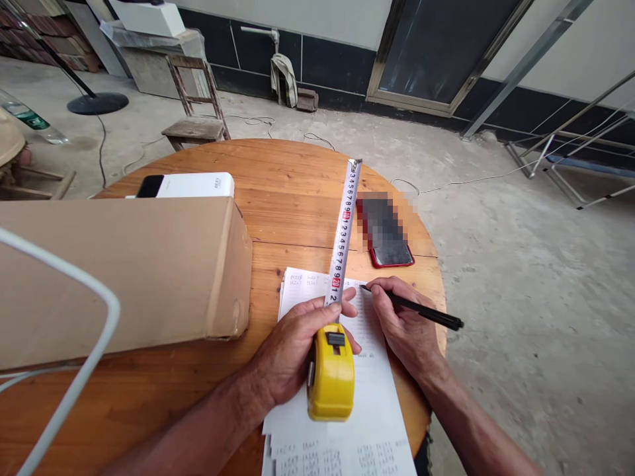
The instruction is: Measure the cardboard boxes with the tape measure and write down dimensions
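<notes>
Yellow plastic case of the tape measure (331, 390) sits low and central, over stacked paper sheets (372, 410) bearing rows of handwritten figures. Left hand (295, 337) grips it: palm along the case's left side, thumb on the drawn-out blade (341, 244), fingertips showing to the right. Key relation: the blade's long axis runs forward, leaning slightly right, hooked end farthest; the left hand is at its near end, the right hand (407, 327) just to the right, apart from the case. Right hand is closed around a black pen (426, 312) pointing left, its tip near the top written row and just beside the blade (contact with the paper cannot be told from this angle).

Left side of the wooden table (292, 178): large cardboard box (119, 271), well apart from the blade; contents hidden. Behind it shows a white device (203, 185), dark at one end. Right side: red-cased phone (397, 254), beyond the right hand and near the blade. Whether the hooked end touches the tabletop is unclear.

Past the table: clear plastic bottle (37, 122) with green label, contents too small to tell; wooden chair (196, 129) on the concrete floor (520, 277).
</notes>
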{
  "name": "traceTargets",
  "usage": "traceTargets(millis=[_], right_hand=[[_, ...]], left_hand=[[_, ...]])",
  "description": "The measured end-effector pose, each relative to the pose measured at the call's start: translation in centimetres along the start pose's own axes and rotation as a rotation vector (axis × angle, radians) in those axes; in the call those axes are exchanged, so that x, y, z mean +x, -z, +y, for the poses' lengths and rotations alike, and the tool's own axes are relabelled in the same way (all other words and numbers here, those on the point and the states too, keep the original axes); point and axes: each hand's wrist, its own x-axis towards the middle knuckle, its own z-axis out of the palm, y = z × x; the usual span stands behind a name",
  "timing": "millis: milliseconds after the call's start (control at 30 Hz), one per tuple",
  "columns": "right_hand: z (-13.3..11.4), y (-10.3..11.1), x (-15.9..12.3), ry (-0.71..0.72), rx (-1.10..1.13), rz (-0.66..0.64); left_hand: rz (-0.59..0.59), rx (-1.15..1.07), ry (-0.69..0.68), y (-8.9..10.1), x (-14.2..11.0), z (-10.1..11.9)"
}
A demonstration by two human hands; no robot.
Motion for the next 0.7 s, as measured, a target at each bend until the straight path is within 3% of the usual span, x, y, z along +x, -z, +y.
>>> traceTargets(millis=[700], right_hand=[[0.02,0.07,-0.34,-0.100,0.056,0.076]], left_hand=[[0.007,-0.001,0.005,-0.14,0.09,0.12]])
